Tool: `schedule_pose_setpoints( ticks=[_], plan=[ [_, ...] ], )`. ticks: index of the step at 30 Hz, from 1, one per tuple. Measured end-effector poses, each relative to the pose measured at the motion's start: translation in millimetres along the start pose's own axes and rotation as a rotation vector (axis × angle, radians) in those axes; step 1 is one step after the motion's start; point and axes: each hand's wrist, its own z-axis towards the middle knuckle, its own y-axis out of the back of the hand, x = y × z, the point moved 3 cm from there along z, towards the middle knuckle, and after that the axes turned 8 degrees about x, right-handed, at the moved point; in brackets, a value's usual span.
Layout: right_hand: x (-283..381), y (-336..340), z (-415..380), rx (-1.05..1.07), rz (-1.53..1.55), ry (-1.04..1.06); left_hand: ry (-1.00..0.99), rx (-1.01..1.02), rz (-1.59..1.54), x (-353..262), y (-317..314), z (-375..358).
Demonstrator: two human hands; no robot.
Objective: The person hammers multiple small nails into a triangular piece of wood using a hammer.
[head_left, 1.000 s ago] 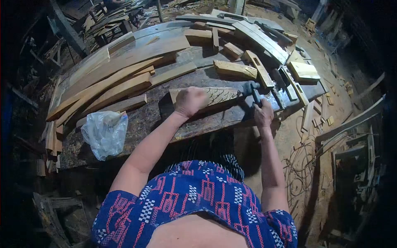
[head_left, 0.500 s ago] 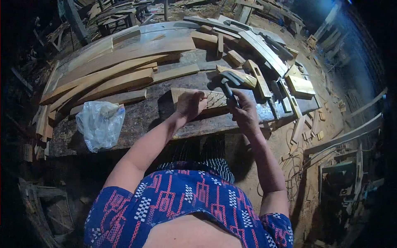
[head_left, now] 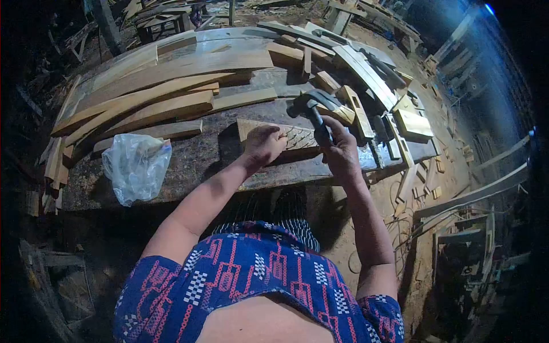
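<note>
In my right hand is a claw hammer, gripped by its handle with the head raised over the workbench. My left hand rests on a wooden board lying near the bench's front edge. Its thumb and fingers are pinched together, and whatever small thing is between them is too small to make out. Several thin, dark, nail-like pieces stand on the board's face just right of these fingers. The hand covers part of the board.
Long planks lie across the left of the workbench. A clear plastic bag sits at the front left edge. Wood offcuts, a slotted wooden piece and another hammer-like tool crowd the right side.
The hammer head has risen slightly, with my right hand still around the handle. My left hand keeps its pinch at nearly the same spot on the board. The view has shifted slightly.
</note>
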Motion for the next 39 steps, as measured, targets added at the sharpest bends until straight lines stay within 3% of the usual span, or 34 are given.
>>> schedule_pose_setpoints(
  ticks=[1, 3, 4, 5, 7, 10, 12, 15, 16, 21, 23, 26, 28, 30, 31, 33, 35, 37, 39],
  plan=[
    [-4.1, -1.6, 0.5, 0.001, 0.000, 0.003, 0.070, 0.045, 0.034, -1.3, 0.7, 0.5],
    [-18.4, -4.7, 0.7, -0.034, -0.177, 0.047, -0.014, -0.031, 0.042, 7.4, -5.6, 1.4],
    [-26.3, -6.0, -0.1, 0.033, -0.236, -0.100, -0.109, -0.089, 0.042, 6.2, -5.3, -0.8],
    [-33.9, -5.4, 0.3, 0.063, -0.414, -0.037, -0.204, -0.144, 0.042, 5.3, -5.0, -2.9],
    [-38.4, -2.1, -1.4, 0.095, -0.188, -0.119, -0.101, -0.052, 0.080, 18.7, -11.2, 2.6],
    [-16.8, -1.6, -5.0, 0.021, -0.134, -0.099, -0.167, -0.058, -0.011, 16.9, -4.5, 0.7],
    [-2.1, 0.1, -8.5, 0.001, -0.097, -0.054, -0.077, -0.014, -0.132, 13.2, 5.0, -6.2],
    [1.9, -1.0, -9.6, -0.013, -0.049, 0.005, -0.109, 0.096, -0.053, 25.6, 18.4, -1.3],
    [2.6, -2.2, -10.4, 0.013, 0.002, -0.046, 0.098, 0.128, -0.100, 23.2, 25.8, -0.4],
    [14.1, -8.8, -11.8, 0.034, 0.089, -0.066, 0.091, -0.006, 0.232, 25.2, 18.1, 0.1],
    [13.1, -10.8, -11.0, 0.002, 0.066, 0.112, 0.111, -0.029, 0.302, 28.6, 11.9, 0.4],
    [-41.0, -15.2, -0.3, 0.033, -0.172, 0.062, 0.124, 0.080, 0.304, 21.2, 17.0, -0.5],
    [-33.9, -19.6, 0.3, 0.060, -0.251, 0.087, 0.110, 0.091, 0.342, 19.8, 17.2, -1.4],
    [-20.4, -16.8, -5.8, 0.064, -0.132, -0.148, 0.036, 0.044, 0.331, 25.0, 15.0, -3.5],
    [-15.8, -17.0, -7.3, 0.065, -0.131, -0.150, -0.041, -0.002, 0.319, 25.6, 13.4, -3.8],
    [-1.6, -16.4, -10.7, 0.005, 0.078, 0.105, 0.046, 0.008, 0.332, 29.4, 8.1, 0.2],
    [3.9, -17.1, -15.4, 0.020, 0.134, 0.123, 0.132, 0.011, 0.347, 32.1, 7.3, -0.3],
    [-14.8, -17.9, -11.9, 0.032, -0.168, 0.078, 0.095, -0.062, 0.109, 31.2, 13.3, -6.1],
    [-27.4, -17.9, -11.9, 0.011, -0.275, -0.029, 0.059, -0.051, 0.254, 31.0, 9.7, -3.3]
  ],
)
